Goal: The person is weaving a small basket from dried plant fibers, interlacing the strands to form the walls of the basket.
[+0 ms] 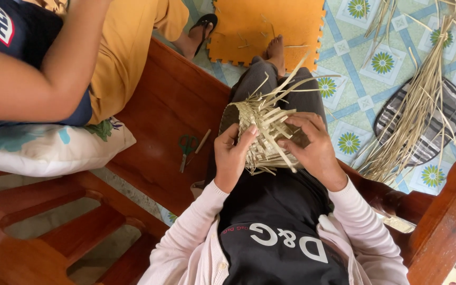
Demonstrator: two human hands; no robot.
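Hands: left hand (pixel 232 154), right hand (pixel 311 143), fingers gripping one woven basket (pixel 262 132); one scissors (pixel 187 148) on bench (pixel 159 111).

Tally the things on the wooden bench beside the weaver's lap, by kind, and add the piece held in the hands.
Scissors: 1
Stick: 1
Pillow: 1
Woven piece, held by left hand and right hand: 1
Total: 4

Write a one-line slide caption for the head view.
Both hands, left hand and right hand, grip a half-woven straw basket on the lap, green scissors nearby.
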